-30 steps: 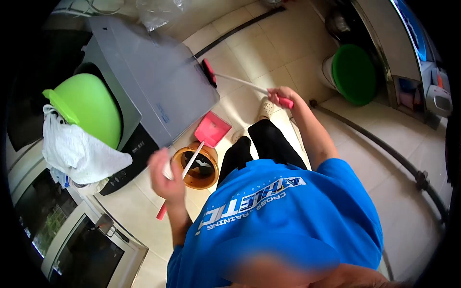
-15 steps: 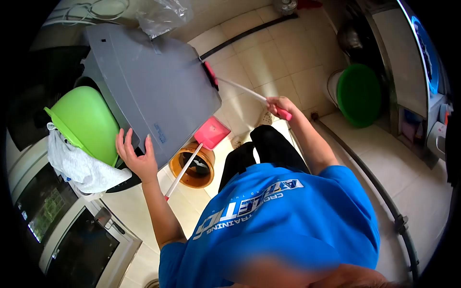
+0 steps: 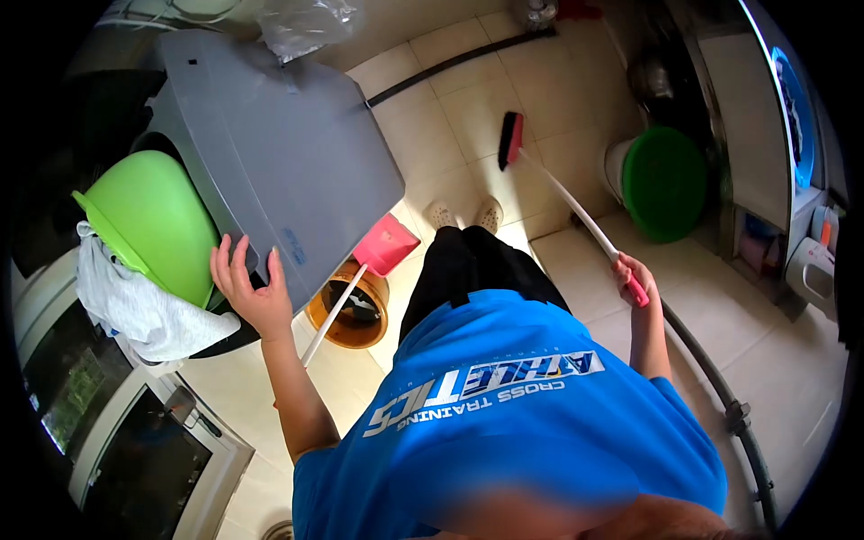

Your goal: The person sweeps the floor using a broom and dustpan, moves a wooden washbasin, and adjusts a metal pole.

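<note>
My right hand [image 3: 634,277] is closed around the pink grip of a broom [image 3: 576,209]. The broom's pink head with dark bristles lies on the tiles, out ahead of my feet. My left hand [image 3: 254,283], fingers spread, is at the near edge of a large grey box-like panel [image 3: 279,153], apparently touching it. Below that panel, a pink dustpan [image 3: 385,245] with a white handle leans over an orange-brown bucket [image 3: 376,331]. The lower end of its handle passes behind my left forearm.
A lime green basin [image 3: 162,225] and a grey cloth [image 3: 148,301] sit left of my left hand. To the right stands a green basin [image 3: 666,184] against a white bucket [image 3: 615,169]. A dark pipe [image 3: 711,369] crosses the floor on the right.
My right hand has moved right and back toward my body, drawing the broom head away from the grey panel onto open tiles. My left hand stays at the panel's edge.
</note>
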